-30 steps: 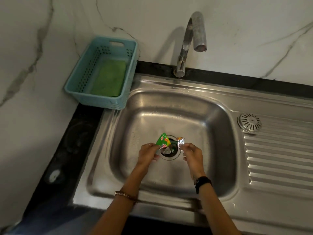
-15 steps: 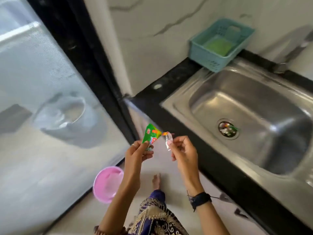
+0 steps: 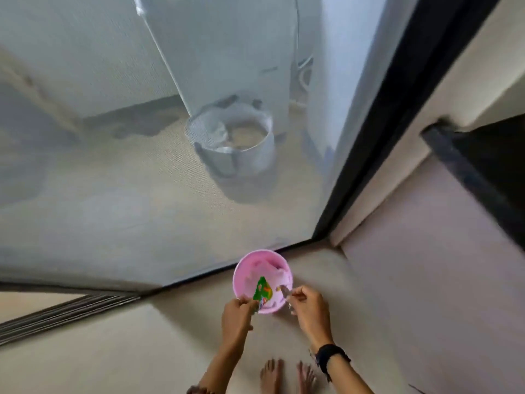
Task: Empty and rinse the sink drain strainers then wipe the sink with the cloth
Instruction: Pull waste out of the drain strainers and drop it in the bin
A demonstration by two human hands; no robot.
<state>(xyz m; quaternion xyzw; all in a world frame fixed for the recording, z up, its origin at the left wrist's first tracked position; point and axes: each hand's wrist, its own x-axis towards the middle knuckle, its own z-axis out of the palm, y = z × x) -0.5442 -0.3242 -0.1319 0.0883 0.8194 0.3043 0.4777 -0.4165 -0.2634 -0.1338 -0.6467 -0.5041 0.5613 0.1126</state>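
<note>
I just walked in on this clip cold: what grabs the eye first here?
The pink bin on the pale floor by the screen door's corner stands out most. Over it, the left hand pinches a green wrapper, and the right hand pinches a small silvery scrap. Behind the mesh screen stands a greyish bucket.

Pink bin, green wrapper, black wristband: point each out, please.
Pink bin (image 3: 246, 269): head view, far inner wall.
Green wrapper (image 3: 263, 290): head view, printed face.
Black wristband (image 3: 329, 354): head view, band on the right wrist.

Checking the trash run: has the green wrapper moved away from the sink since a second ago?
Yes. The green wrapper, in the left hand, is now over the pink bin on the floor.
</note>
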